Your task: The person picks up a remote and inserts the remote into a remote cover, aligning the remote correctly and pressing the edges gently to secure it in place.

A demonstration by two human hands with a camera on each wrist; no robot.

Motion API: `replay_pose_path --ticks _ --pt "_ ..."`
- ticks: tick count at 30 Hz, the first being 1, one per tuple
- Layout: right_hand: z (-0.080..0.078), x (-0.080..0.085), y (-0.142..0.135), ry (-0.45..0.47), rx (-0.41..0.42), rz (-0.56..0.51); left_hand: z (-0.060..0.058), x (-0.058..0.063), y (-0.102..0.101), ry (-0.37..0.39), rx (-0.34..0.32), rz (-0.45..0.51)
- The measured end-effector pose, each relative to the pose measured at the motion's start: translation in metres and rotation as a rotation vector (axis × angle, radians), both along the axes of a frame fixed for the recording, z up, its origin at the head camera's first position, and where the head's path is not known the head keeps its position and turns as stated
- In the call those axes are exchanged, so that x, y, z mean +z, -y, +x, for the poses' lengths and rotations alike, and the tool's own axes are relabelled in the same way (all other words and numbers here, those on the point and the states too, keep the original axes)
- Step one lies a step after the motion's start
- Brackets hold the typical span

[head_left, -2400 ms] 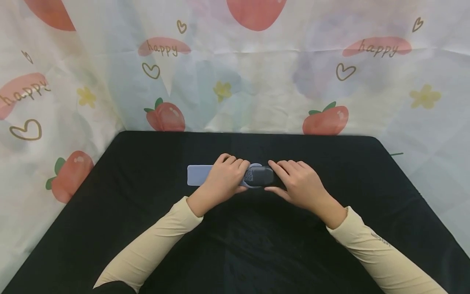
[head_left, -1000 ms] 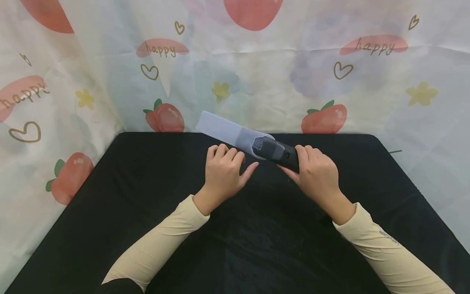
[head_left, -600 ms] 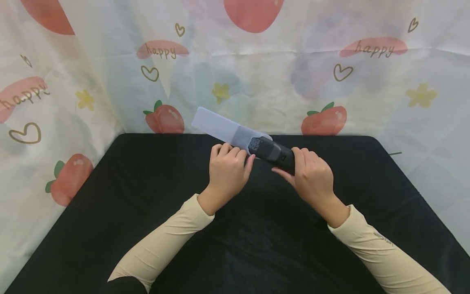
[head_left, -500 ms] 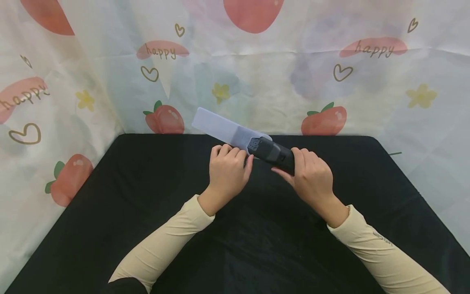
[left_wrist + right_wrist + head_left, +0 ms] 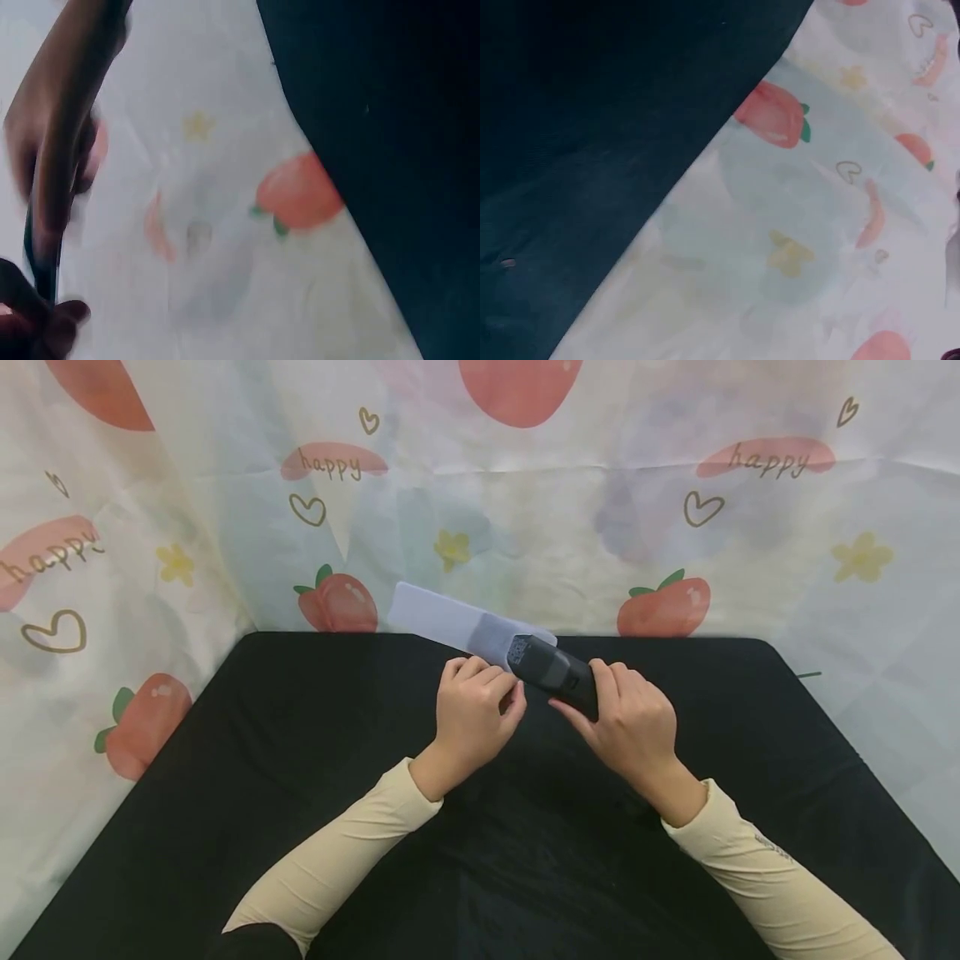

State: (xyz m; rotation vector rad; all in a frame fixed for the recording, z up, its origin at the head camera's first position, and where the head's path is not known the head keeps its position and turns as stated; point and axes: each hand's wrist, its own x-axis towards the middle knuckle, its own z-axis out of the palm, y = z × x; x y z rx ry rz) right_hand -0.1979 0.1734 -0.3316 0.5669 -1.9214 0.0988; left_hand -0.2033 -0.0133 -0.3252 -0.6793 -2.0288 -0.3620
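A black handheld device (image 5: 551, 672) with a printed patch near its left end is held tilted in the air. A pale, translucent bluish flat strip (image 5: 435, 614) extends from behind it to the upper left. My right hand (image 5: 637, 718) grips the device's right end, thumb below and fingers over the top. My left hand (image 5: 472, 714) is at the strip's lower edge, fingers curled and thumb near the index finger. In the left wrist view, left fingertips (image 5: 67, 313) meet the lower end of the thin, dark edge-on device (image 5: 43, 251). Neither hand appears in the right wrist view.
A black cloth-covered table (image 5: 480, 860) lies under both hands. Behind it and to the sides hang white printed curtains (image 5: 555, 527) with fruit, hearts and "happy" lettering.
My right hand raised and tilted the device with its strip off the table. The left hand let go, opened, then came back to the lower edge, its fingers now more curled.
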Motion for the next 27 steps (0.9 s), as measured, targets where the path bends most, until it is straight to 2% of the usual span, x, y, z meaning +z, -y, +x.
replay_pose_path --ticks 4,8,12,16,27 --pt "-0.001 0.006 0.010 0.016 -0.006 0.002 0.003 -0.003 -0.004 -0.021 -0.003 -0.049" --pt "-0.002 0.010 0.014 0.039 -0.014 -0.005 0.000 -0.001 0.000 -0.034 0.011 -0.049" --pt "-0.002 0.011 0.012 0.045 -0.010 -0.009 -0.006 0.000 0.010 -0.089 0.085 -0.065" --pt "-0.002 0.010 0.010 0.041 -0.007 -0.024 -0.010 0.001 0.019 -0.097 0.149 -0.022" --pt "-0.003 0.005 0.009 0.037 0.030 -0.038 -0.008 0.002 0.020 -0.016 0.051 0.058"
